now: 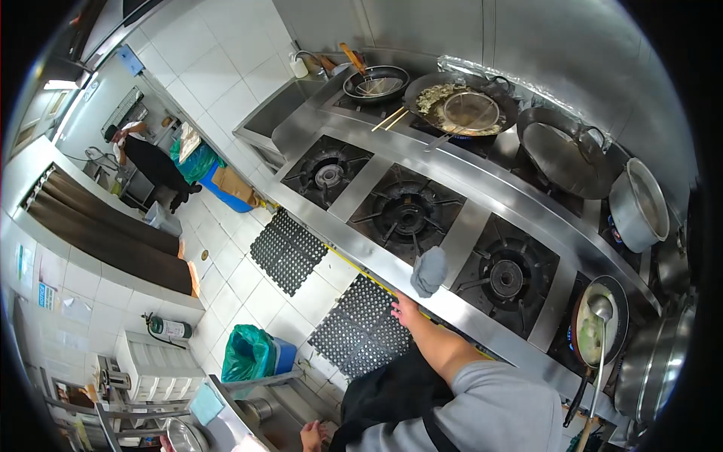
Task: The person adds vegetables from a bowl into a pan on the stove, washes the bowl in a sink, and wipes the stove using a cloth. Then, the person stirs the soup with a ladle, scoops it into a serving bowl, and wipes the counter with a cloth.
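curling at the fingers beside the stove's (361, 186) front edge, the right hand (407, 309) was seen just below one grey cloth (429, 272) at that edge, though whether anything was gripped could not be told, while the left hand (313, 436) was cut off by the bottom border, its hold equally unclear. the far person's (147, 160) hands were hard to make out, and one wok (506, 105) was partly hidden under a strainer (471, 111). three bare burners (409, 216), two floor mats (290, 248), a second wok (595, 173) and one ladle (601, 307) were counted.
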Motion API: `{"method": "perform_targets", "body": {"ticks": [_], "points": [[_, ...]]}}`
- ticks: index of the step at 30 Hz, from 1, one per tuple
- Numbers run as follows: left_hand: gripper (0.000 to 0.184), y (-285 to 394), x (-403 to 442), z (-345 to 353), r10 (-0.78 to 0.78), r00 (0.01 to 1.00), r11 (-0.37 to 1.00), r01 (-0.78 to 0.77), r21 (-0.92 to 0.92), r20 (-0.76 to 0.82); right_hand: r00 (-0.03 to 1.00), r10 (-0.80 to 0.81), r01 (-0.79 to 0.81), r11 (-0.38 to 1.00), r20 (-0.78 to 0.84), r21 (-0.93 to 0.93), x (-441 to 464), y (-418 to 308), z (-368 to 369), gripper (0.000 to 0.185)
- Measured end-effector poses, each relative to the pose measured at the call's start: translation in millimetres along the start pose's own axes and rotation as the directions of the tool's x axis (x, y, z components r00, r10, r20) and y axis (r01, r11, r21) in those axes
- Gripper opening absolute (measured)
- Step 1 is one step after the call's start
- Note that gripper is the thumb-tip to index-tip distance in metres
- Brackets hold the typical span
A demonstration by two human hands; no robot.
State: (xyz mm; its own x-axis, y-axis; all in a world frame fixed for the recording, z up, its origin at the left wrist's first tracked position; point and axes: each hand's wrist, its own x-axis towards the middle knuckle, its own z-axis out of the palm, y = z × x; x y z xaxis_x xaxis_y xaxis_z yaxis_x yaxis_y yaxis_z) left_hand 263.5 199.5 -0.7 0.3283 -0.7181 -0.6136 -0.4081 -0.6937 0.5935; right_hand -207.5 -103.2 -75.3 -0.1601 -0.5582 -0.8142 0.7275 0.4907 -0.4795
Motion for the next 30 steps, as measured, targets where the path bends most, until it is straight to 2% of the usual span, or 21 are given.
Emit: {"method": "perform_targets", "body": {"ticks": [1,3,4,5,7,9,10,11,14,15,17,19,21,23,26,28,29,30], "points": [[0.041,2,-6,-5,-0.007,1.000,1.000,0.007,0.005,0.001,1.000,0.008,-0.008,1.000,-0.004,0.001,-6,0,6,0.057],[0.040,7,-11,-12,0.201,0.967,0.933,-0.237,0.272,0.155,0.977,0.032,0.008,0.982,-0.210,0.188,-23,-6,23,0.048],[0.041,8,-9,-16,0.282,0.926,0.850,-0.363,0.382,0.250,0.976,0.034,0.007,0.982,-0.215,0.189,-19,-6,24,0.048],[0.039,5,-1,-18,0.292,0.915,0.840,-0.385,0.383,0.279,0.975,0.009,0.030,0.985,-0.221,0.171,-8,1,19,0.043],[0.035,-2,21,-13,0.210,0.944,0.909,-0.284,0.305,0.253,0.966,-0.031,0.072,0.986,-0.255,0.153,-10,6,17,0.034],[0.032,-10,49,-9,0.170,0.951,0.932,-0.240,0.272,0.258,0.955,-0.043,0.082,0.989,-0.292,0.123,-5,13,13,0.035],[0.030,-14,65,-7,0.171,0.949,0.933,-0.242,0.265,0.265,0.951,-0.063,0.093,0.992,-0.304,0.086,-1,10,12,0.036],[0.029,-16,82,-10,0.176,0.947,0.932,-0.248,0.264,0.271,0.954,0.010,0.007,0.998,-0.298,0.055,-3,5,11,0.036],[0.025,-14,140,-27,0.216,0.935,0.923,-0.289,0.255,0.281,0.952,-0.080,0.124,0.983,-0.295,0.133,-5,8,8,0.038],[0.024,-10,162,-33,0.237,0.931,0.919,-0.308,0.247,0.279,0.963,-0.093,0.112,0.992,-0.253,0.062,-7,7,3,0.042],[0.023,7,207,-49,0.275,0.924,0.914,-0.337,0.224,0.267,0.970,-0.104,0.115,0.993,-0.219,0.038,-11,5,-1,0.044],[0.023,20,253,-62,0.288,0.934,0.935,-0.322,0.148,0.212,0.986,-0.108,0.118,0.991,-0.130,0.064,-1,8,-15,0.044],[0.026,43,277,-97,0.129,0.961,0.989,-0.144,0.045,0.245,0.991,-0.079,0.083,0.996,-0.108,0.042,-2,6,-19,0.055],[0.030,64,284,-121,0.052,0.965,0.998,-0.041,-0.048,0.258,0.987,-0.056,0.060,0.998,-0.151,0.024,-17,-2,-10,0.061],[0.034,90,281,-149,0.010,0.967,0.995,0.015,-0.097,0.254,0.987,-0.072,0.078,0.996,-0.144,0.033,-36,-7,2,0.061],[0.022,99,279,-158,-0.022,0.987,0.986,0.048,-0.162,0.159,0.984,-0.090,0.101,0.993,-0.157,0.068,-46,-2,9,0.057],[0.022,99,280,-163,-0.028,0.991,0.980,0.053,-0.190,0.132,0.987,-0.097,0.107,0.992,-0.131,0.074,-44,5,9,0.055],[0.024,95,288,-167,-0.090,0.978,0.968,0.129,-0.215,0.186,0.992,-0.057,0.064,0.996,-0.110,0.061,-35,12,3,0.056]]}}
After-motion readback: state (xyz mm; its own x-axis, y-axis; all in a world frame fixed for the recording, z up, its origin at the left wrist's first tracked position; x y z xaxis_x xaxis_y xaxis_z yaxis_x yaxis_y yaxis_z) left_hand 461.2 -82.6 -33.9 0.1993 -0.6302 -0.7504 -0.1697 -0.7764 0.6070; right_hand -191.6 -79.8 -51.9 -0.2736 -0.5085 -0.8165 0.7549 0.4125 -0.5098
